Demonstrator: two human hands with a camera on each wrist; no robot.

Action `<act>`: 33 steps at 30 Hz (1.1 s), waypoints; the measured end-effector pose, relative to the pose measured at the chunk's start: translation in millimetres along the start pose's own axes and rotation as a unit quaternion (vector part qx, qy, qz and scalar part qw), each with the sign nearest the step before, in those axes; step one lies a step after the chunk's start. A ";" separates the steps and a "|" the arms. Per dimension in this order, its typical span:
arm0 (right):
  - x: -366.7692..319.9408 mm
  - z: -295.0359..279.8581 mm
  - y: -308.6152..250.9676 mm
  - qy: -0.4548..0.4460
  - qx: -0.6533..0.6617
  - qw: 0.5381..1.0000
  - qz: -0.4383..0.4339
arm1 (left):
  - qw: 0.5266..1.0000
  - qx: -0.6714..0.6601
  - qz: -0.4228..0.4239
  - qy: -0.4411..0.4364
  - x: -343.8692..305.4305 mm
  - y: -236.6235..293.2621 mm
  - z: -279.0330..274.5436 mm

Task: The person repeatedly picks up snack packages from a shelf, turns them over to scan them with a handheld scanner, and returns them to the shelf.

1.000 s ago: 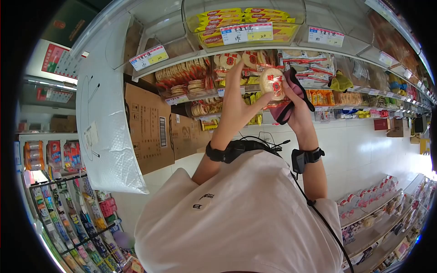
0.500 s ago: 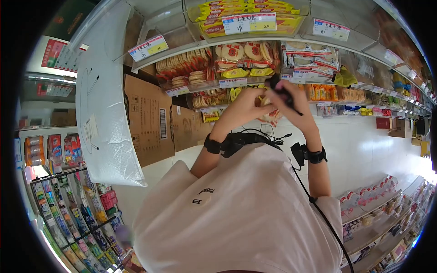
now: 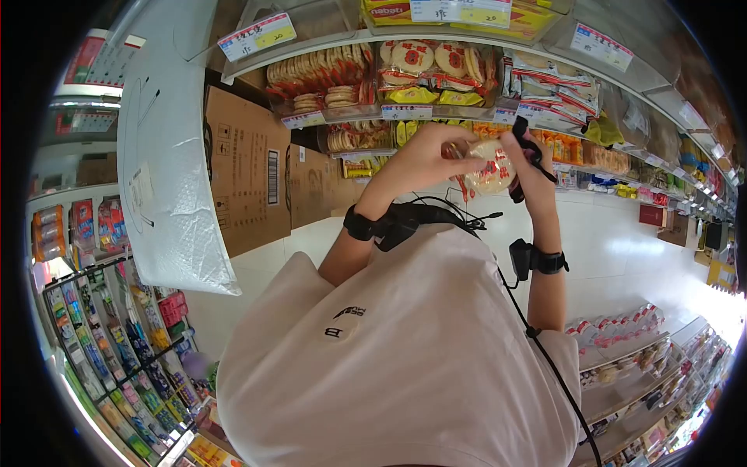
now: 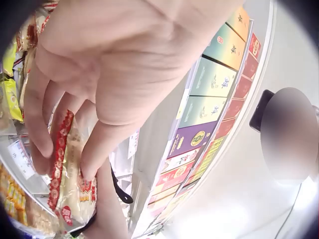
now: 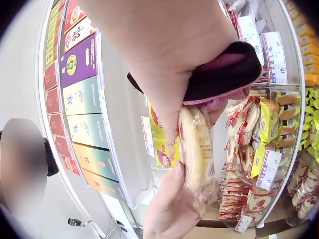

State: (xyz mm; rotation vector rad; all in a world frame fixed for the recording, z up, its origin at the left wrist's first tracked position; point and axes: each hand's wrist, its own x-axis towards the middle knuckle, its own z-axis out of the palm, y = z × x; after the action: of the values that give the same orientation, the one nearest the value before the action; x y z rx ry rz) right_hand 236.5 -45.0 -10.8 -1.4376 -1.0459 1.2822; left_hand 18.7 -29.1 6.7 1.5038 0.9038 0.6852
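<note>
Both hands hold a clear-wrapped packet of round rice crackers (image 3: 492, 167) with red print, in front of the shelves. My left hand (image 3: 420, 159) pinches its left end between thumb and fingers; in the left wrist view, the packet's red sealed edge (image 4: 61, 159) lies along those fingers. At the other end my right hand (image 3: 537, 173) grips the packet, thumb on its face. That hand also carries a pink cloth with black trim (image 5: 224, 74), bunched against the palm. The right wrist view shows the packet (image 5: 197, 144) edge-on between both hands.
Clear shelf bins hold more rice crackers (image 3: 412, 58), silver-and-red packets (image 3: 548, 82) and yellow wafer packs (image 3: 533, 19). Price tags (image 3: 257, 35) line the shelf edges. Cardboard boxes (image 3: 245, 171) and a white foil-covered panel (image 3: 167, 179) stand at left. A cable (image 3: 556, 381) runs along my right arm.
The packet has come down from in front of the shelf bins toward my body. My left hand went from spread fingers to pinching the packet. The packet's printed face, mostly hidden half a second ago, shows again.
</note>
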 end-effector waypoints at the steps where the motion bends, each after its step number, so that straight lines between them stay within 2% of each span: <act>1: 2.2 -1.5 1.9 -0.025 0.043 0.999 0.004 | 1.000 -0.005 0.001 0.025 0.0 -2.1 -3.1; 5: -0.1 14.9 -3.2 -0.055 0.165 0.984 0.021 | 0.993 -0.069 0.025 0.095 -4.6 -7.7 -9.2; 6: 3.0 11.9 -2.8 -0.131 0.162 0.977 0.038 | 0.992 -0.066 0.004 0.105 -8.6 2.4 -9.3; 10: 13.8 30.6 -4.4 -0.053 0.231 0.971 0.032 | 0.982 -0.115 0.000 0.152 -20.1 3.8 -15.5; 13: 33.4 19.9 10.0 -0.089 0.196 0.973 0.086 | 0.971 -0.140 0.001 0.195 -30.6 -2.4 -26.9; 14: 43.1 12.5 21.0 -0.171 0.224 0.956 0.083 | 0.966 -0.139 0.004 0.218 -33.6 -4.7 -30.6; 17: 18.9 51.3 -9.9 -0.048 0.195 0.971 0.130 | 0.957 -0.152 -0.017 0.246 -40.7 -9.2 -40.4; 18: 18.2 59.0 -5.9 -0.060 0.190 0.974 0.113 | 0.955 -0.158 -0.028 0.248 -41.7 -10.3 -43.2; 19: 8.6 68.8 -14.6 -0.128 0.130 0.980 0.073 | 0.955 -0.167 -0.042 0.240 -42.5 -13.4 -43.9; 21: 14.3 77.1 -2.0 -0.115 0.131 0.980 0.090 | 0.956 -0.184 -0.069 0.219 -43.5 -20.3 -43.8; 22: 15.9 76.5 -3.8 -0.133 0.092 0.984 0.079 | 0.955 -0.190 -0.078 0.214 -45.0 -19.2 -47.2; 24: 18.0 71.3 -9.1 -0.168 0.013 0.984 0.056 | 0.966 -0.154 -0.046 0.200 -47.3 -22.3 -53.1; 27: 13.8 77.1 -11.9 -0.136 -0.027 0.990 0.001 | 0.976 -0.118 -0.016 0.180 -47.4 -30.2 -57.6; 28: 13.8 75.5 -11.1 -0.138 -0.033 0.990 0.009 | 0.979 -0.109 -0.007 0.173 -46.1 -32.4 -59.1; 32: 12.0 67.4 -7.8 -0.139 -0.025 0.990 0.022 | 0.961 -0.155 0.015 0.228 -40.0 -38.4 -72.9; 33: 10.4 64.9 -7.4 -0.137 -0.015 0.990 0.020 | 0.947 -0.154 0.010 0.281 -38.5 -37.7 -79.4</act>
State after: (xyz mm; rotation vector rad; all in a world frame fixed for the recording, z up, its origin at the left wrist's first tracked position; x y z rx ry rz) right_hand 172.8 -27.3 -8.6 -1.3360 -1.2259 1.5301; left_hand -73.7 -19.3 -16.9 1.0475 1.1413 1.2466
